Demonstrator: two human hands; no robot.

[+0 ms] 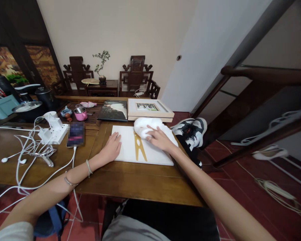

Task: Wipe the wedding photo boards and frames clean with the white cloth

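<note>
A thin white board (125,150) lies flat on the wooden table in front of me. On it is a flat mustard-yellow shape (137,149) with two long legs and a hole; its upper end is partly covered. My left hand (112,147) rests on the board's left edge, fingers laid out flat. Over the board's upper right part lies a fluffy white bundle (146,124), like cotton wadding or soft cloth. My right hand (159,138), wearing a ring, lies on this bundle with its fingers spread, touching it from above.
Behind the board are a dark picture panel (112,110) and a pale picture frame (150,108). Left of it lie a phone (75,134), a power strip (54,132), tangled white cables and a pink cup (80,113). Sneakers (190,129) sit beyond the table's right edge.
</note>
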